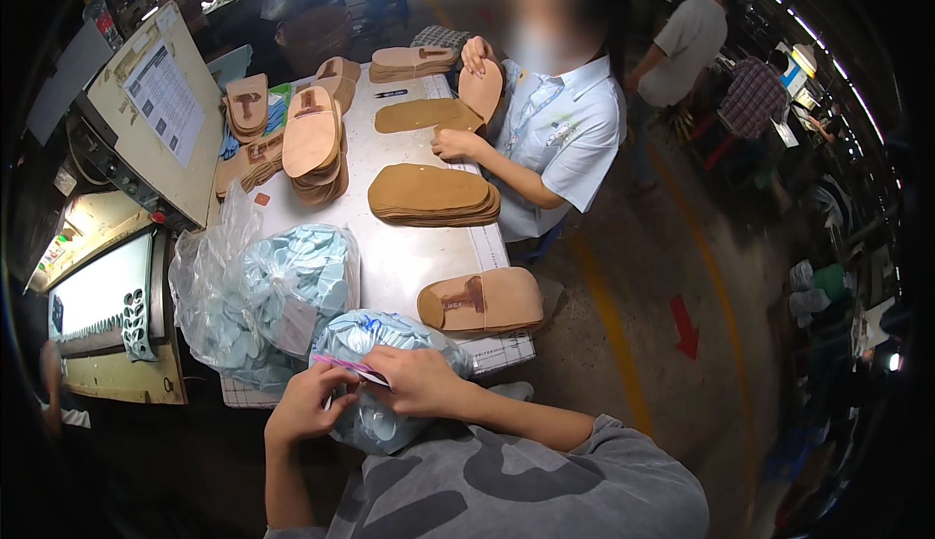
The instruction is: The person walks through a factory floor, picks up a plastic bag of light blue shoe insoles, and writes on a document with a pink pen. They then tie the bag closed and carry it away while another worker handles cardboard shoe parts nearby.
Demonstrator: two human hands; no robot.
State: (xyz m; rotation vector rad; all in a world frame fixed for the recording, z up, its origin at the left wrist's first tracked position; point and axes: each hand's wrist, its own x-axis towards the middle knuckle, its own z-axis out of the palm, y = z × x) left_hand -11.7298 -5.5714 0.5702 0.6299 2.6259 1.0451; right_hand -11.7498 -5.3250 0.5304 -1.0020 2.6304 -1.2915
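Both my hands work at the top of a transparent plastic bag (390,432) packed with light blue flat pieces, at the table's near edge. My left hand (314,403) is closed, its fingers pinching a pink tie (341,364). Beside it, my right hand (417,381) is closed around a small white tag (374,377) where the tie crosses. The gathered plastic under my fingers is partly hidden. Touching this bag on its left stands a second bag (292,266) full of similar light blue pieces. A stack of tan insoles (497,300) lies just beyond my right hand.
Across the white table (390,247), a co-worker (565,120) handles a tan insole (479,91). Brown insole stacks (429,193) and banded tan stacks (312,140) cover its far part. A machine with a control panel (146,120) stands left; a marked floor (672,276) lies right.
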